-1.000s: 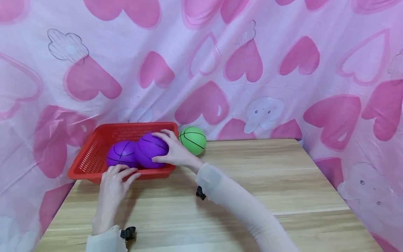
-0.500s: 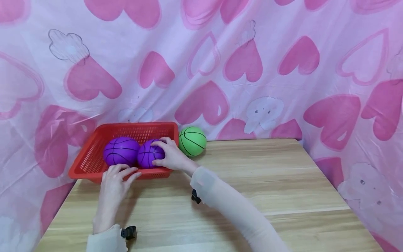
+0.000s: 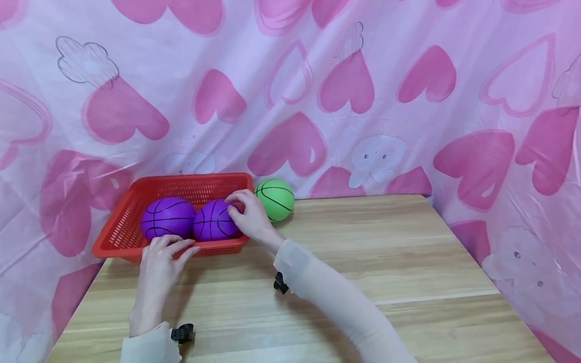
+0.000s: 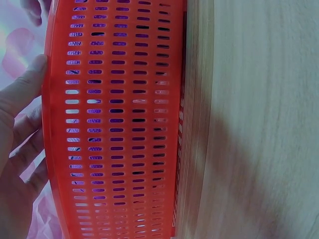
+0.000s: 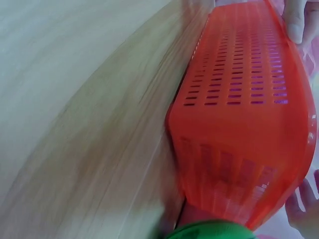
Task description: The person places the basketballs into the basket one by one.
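Note:
A red perforated plastic basket [image 3: 119, 217] stands at the back left of the table. Two purple mini basketballs lie side by side in it, the left ball [image 3: 167, 217] and the right ball [image 3: 213, 222]. My left hand [image 3: 161, 264] grips the basket's front rim; in the left wrist view its thumb [image 4: 35, 74] is outside and the fingers are behind the rim. My right hand [image 3: 251, 217] hovers over the basket's right end, loosely curled, beside the right ball. Whether its thumb still touches that ball is hard to tell.
A green mini basketball [image 3: 275, 200] sits on the table against the basket's right end. The wooden table [image 3: 345, 262] extends to the right and front. A pink heart-patterned curtain [image 3: 345, 146] hangs behind it.
The right purple ball has been lowered into the basket, and the left one now shows fully beside it. My right hand has loosened and drawn off to the right. The left hand stays on the rim.

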A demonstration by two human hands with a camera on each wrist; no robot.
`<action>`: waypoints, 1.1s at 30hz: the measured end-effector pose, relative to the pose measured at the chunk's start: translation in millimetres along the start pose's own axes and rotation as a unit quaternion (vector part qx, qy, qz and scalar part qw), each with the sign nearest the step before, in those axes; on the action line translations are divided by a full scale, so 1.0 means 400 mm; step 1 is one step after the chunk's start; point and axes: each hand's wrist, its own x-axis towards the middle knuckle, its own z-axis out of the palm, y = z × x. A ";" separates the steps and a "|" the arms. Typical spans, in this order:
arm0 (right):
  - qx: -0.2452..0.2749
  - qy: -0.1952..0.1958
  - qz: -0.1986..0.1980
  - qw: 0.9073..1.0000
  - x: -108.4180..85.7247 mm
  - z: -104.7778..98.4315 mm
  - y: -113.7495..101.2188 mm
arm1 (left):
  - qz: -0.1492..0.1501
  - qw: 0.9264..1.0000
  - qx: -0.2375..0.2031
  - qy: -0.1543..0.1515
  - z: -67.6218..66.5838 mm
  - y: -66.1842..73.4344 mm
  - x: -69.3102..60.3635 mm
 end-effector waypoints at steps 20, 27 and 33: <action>-0.058 0.028 0.139 0.988 -0.007 -0.159 0.212 | 0.010 1.000 -0.001 0.000 -0.002 -0.001 0.003; -0.025 0.012 0.205 0.978 -0.021 -0.154 0.247 | 0.012 1.000 -0.006 0.004 0.002 -0.002 0.004; 0.000 0.011 0.225 0.974 -0.030 -0.143 0.262 | 0.013 1.000 0.002 0.005 0.000 -0.002 0.003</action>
